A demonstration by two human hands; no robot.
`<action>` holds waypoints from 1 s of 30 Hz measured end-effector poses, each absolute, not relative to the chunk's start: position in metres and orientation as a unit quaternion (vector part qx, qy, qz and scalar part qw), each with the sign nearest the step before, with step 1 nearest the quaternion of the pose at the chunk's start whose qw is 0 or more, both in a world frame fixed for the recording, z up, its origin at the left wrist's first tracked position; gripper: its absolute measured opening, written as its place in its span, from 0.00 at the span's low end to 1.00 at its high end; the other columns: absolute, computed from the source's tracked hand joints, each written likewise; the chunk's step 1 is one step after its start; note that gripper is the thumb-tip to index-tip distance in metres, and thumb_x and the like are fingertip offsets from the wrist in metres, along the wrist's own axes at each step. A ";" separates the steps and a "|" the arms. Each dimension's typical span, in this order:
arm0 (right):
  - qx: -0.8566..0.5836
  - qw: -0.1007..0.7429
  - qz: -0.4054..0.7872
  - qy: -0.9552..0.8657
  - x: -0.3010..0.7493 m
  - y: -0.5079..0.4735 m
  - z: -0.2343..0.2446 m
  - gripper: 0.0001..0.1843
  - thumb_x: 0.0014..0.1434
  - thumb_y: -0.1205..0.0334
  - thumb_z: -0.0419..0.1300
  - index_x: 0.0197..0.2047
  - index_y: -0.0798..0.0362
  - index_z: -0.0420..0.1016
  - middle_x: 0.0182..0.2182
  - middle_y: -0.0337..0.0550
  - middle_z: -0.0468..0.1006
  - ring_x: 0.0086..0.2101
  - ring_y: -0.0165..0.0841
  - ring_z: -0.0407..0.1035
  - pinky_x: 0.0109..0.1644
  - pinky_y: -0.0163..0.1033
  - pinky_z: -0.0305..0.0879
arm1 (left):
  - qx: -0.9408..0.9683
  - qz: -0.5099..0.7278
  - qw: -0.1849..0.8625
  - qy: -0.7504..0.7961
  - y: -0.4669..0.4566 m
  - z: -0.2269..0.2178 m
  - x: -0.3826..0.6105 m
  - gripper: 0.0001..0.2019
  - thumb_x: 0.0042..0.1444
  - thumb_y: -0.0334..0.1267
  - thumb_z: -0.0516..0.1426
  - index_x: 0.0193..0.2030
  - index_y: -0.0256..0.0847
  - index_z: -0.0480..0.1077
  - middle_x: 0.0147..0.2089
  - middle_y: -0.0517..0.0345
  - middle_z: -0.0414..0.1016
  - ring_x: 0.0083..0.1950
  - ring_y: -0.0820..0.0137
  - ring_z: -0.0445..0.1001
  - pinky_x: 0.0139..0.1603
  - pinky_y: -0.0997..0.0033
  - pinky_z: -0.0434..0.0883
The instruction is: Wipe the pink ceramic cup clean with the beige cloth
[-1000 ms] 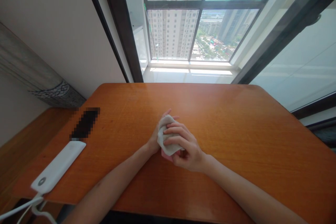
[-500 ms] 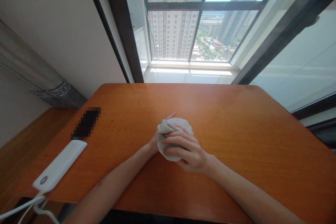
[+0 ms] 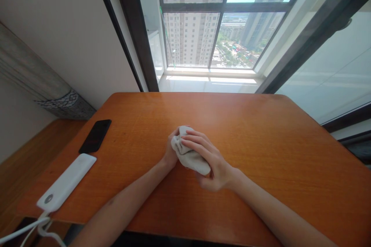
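Observation:
A bunched, off-white cloth (image 3: 193,159) is held between both hands above the middle of the wooden table (image 3: 255,131). My right hand (image 3: 216,164) lies over its right side, fingers bent across the top and thumb lower down. On the left, my left hand (image 3: 171,147) is wrapped around the far side of the cloth, most of its fingers hidden behind it. Whether anything is wrapped inside the cloth cannot be seen.
To the left lie a black phone (image 3: 95,136) and a long white power strip (image 3: 66,182) with white cables (image 3: 43,224) running off the near edge. Beyond the table's far edge is a window (image 3: 208,38). A grey curtain (image 3: 49,77) hangs at far left.
The cloth has turned and tilted in my hands, its right end now lower. My right hand's fingers have slid up over it, and my left fingers sit closer around it.

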State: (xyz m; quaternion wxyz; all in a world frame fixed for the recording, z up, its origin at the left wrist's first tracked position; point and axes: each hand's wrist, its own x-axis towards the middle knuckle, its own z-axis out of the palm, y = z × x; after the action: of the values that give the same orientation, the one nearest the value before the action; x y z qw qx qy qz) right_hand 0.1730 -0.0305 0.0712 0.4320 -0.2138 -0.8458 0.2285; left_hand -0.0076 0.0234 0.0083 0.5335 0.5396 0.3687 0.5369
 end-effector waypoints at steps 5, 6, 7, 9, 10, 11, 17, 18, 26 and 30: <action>-0.238 0.478 0.247 -0.809 0.172 -0.035 0.077 0.19 0.69 0.49 0.64 0.60 0.44 0.75 0.57 0.52 0.81 0.64 0.53 0.72 0.77 0.70 0.58 | 0.552 0.573 0.423 0.434 0.015 0.021 -0.015 0.21 0.54 0.44 0.71 0.54 0.46 0.79 0.44 0.60 0.83 0.41 0.63 0.78 0.44 0.62 0.76; -0.250 0.485 0.238 -0.803 0.171 -0.037 0.077 0.12 0.69 0.55 0.65 0.54 0.44 0.75 0.54 0.51 0.81 0.63 0.51 0.73 0.76 0.68 0.60 | 0.569 0.578 0.386 0.440 0.013 0.022 -0.016 0.21 0.53 0.44 0.72 0.54 0.47 0.79 0.44 0.61 0.82 0.41 0.64 0.77 0.44 0.64 0.74; -0.261 0.487 0.232 -0.801 0.170 -0.039 0.077 0.08 0.67 0.61 0.64 0.50 0.45 0.75 0.52 0.50 0.80 0.62 0.50 0.74 0.76 0.67 0.62 | 0.584 0.581 0.353 0.443 0.011 0.023 -0.017 0.21 0.54 0.43 0.71 0.55 0.48 0.79 0.44 0.61 0.81 0.40 0.65 0.76 0.43 0.65 0.73; -0.289 0.478 0.232 -0.796 0.168 -0.042 0.075 0.06 0.66 0.66 0.64 0.45 0.45 0.73 0.55 0.50 0.79 0.61 0.48 0.74 0.73 0.63 0.67 | 0.609 0.581 0.305 0.446 0.009 0.022 -0.020 0.21 0.56 0.42 0.71 0.57 0.50 0.78 0.44 0.61 0.81 0.40 0.65 0.76 0.43 0.65 0.72; -0.309 0.473 0.230 -0.793 0.167 -0.042 0.073 0.07 0.66 0.66 0.64 0.45 0.45 0.72 0.58 0.51 0.77 0.61 0.47 0.74 0.70 0.60 0.70 | 0.616 0.581 0.287 0.447 0.009 0.022 -0.020 0.21 0.57 0.42 0.70 0.57 0.50 0.78 0.45 0.61 0.81 0.41 0.65 0.76 0.44 0.65 0.72; -0.331 0.471 0.223 -0.787 0.165 -0.041 0.070 0.09 0.65 0.65 0.66 0.47 0.45 0.73 0.61 0.52 0.75 0.61 0.47 0.74 0.68 0.59 0.73 | 0.622 0.583 0.272 0.446 0.008 0.022 -0.021 0.20 0.58 0.41 0.69 0.58 0.50 0.78 0.46 0.60 0.81 0.42 0.64 0.77 0.45 0.64 0.72; -0.389 0.441 0.177 -0.789 0.156 -0.031 0.046 0.53 0.60 0.59 0.75 0.80 0.41 0.52 0.70 0.56 0.70 0.67 0.52 0.68 0.70 0.62 0.72 | 0.680 0.573 0.227 0.397 0.006 0.020 -0.023 0.16 0.66 0.40 0.65 0.60 0.52 0.79 0.52 0.55 0.83 0.53 0.58 0.79 0.56 0.58 0.74; -0.390 0.439 0.179 -0.790 0.155 -0.030 0.043 0.52 0.63 0.60 0.73 0.81 0.40 0.51 0.70 0.55 0.71 0.67 0.51 0.69 0.70 0.61 0.73 | 0.684 0.570 0.227 0.393 0.006 0.019 -0.023 0.16 0.66 0.40 0.65 0.60 0.53 0.79 0.52 0.55 0.83 0.53 0.58 0.79 0.56 0.58 0.74; -0.376 0.442 0.145 -0.801 0.156 -0.033 0.035 0.46 0.70 0.72 0.56 0.84 0.41 0.46 0.77 0.54 0.58 0.75 0.50 0.58 0.78 0.63 0.63 | 0.513 0.651 0.339 0.446 0.013 0.019 -0.014 0.17 0.66 0.47 0.64 0.60 0.50 0.77 0.60 0.55 0.80 0.58 0.60 0.78 0.63 0.59 0.74; -0.363 0.446 0.111 -0.810 0.155 -0.032 0.027 0.50 0.68 0.76 0.53 0.86 0.40 0.38 0.82 0.52 0.46 0.79 0.52 0.49 0.79 0.67 0.59 | 0.374 0.679 0.495 0.392 0.021 0.021 -0.007 0.23 0.63 0.47 0.65 0.63 0.48 0.73 0.62 0.53 0.81 0.58 0.59 0.81 0.63 0.56 0.78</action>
State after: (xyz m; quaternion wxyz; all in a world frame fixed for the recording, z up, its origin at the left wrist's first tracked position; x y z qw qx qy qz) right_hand 0.1553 -0.0322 0.0272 0.4464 -0.3633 -0.8102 0.1108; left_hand -0.0074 0.0214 0.0208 0.4953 0.3738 0.3925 0.6789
